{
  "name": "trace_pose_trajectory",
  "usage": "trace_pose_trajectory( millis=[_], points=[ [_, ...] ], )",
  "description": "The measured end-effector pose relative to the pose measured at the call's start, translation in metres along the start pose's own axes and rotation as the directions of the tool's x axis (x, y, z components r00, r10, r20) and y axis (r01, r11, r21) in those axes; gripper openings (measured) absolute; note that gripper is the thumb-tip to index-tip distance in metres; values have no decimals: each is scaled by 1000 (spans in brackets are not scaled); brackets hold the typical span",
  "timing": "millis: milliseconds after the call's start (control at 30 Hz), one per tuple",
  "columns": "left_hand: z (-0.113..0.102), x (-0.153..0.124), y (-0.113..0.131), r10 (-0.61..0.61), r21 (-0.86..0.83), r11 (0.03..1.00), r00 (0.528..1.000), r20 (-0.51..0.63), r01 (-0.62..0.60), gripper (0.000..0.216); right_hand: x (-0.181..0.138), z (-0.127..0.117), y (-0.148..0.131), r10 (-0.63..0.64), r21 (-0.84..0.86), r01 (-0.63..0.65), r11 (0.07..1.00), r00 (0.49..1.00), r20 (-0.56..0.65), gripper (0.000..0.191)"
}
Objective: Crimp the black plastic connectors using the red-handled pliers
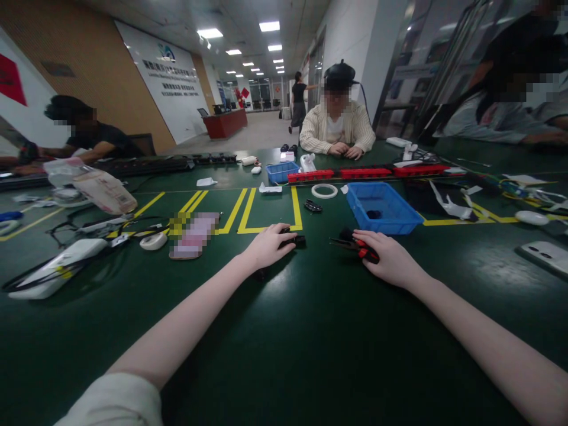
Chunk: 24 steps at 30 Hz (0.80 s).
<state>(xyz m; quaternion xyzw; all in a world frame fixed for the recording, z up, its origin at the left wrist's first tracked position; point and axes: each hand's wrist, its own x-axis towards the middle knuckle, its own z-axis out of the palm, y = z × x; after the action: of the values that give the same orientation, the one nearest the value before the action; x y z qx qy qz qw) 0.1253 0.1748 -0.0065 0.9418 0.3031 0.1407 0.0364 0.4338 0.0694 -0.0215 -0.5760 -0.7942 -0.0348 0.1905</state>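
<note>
My left hand (269,247) is closed over a small black part (300,241), whose end sticks out past my fingertips; its kind cannot be made out. To the right, my right hand (393,258) grips pliers (367,252) with red and black handles. Their dark jaws point left toward the black part, with a gap between the two. Just behind my right hand stands a blue plastic bin (390,222) with a small dark item (373,214) inside. Beyond the gap between my hands lies a small bundle of black pieces (313,206).
A phone (194,236), a tape roll (153,241) and a white power bank (57,269) with black cables lie left. Yellow tape lines (270,230) mark the green table (284,355). Red strips (368,173) run behind; a person (337,124) sits opposite. Another phone (545,258) lies right.
</note>
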Motion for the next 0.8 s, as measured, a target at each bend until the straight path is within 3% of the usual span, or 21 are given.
trace_pose_trajectory(
  millis=[200,433,800],
  points=[
    [-9,-1,9,53,-34,998,997,-49,-55,17,-1,0,-10,-20,-26,19,999,997,-71,48],
    [-16,-2,17,117,-119,986,993,-29,-120,13,-2,-1,-33,-69,-18,68,997,997,-34,47],
    [-8,0,2,-94,-363,930,991,-91,55,18,-4,5,-21,-64,33,65,997,997,-32,47]
  ],
)
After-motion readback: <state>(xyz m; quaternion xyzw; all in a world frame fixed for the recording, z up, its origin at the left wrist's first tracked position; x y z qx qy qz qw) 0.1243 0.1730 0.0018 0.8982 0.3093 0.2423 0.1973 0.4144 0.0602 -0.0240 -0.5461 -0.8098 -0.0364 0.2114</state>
